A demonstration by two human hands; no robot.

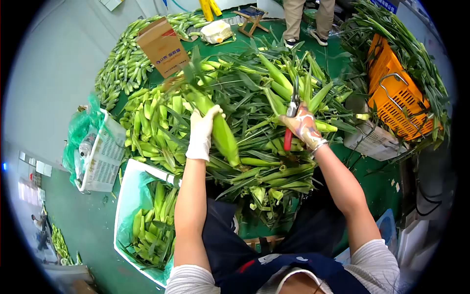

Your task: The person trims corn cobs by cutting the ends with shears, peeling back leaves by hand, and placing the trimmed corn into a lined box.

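My left hand (201,131), in a white glove, is closed around a green ear of corn (224,137) still in its husk. The ear slants, its upper end smeared by motion among leaves. In a patterned glove, my right hand (306,128) grips a pair of pruning shears (288,139) with a red handle, blades pointing up. Several husked ears stand close behind that hand; whether it touches them I cannot tell. Below and around both hands lies a large heap of corn ears and leaves (245,105).
At lower left, a white box (122,196) lined with green plastic holds corn. A white basket (105,152) stands beyond it. An orange crate (391,93) of leaves leans at right. Behind are a cardboard box (163,48), a folding stool (252,20) and a standing person's legs (295,19).
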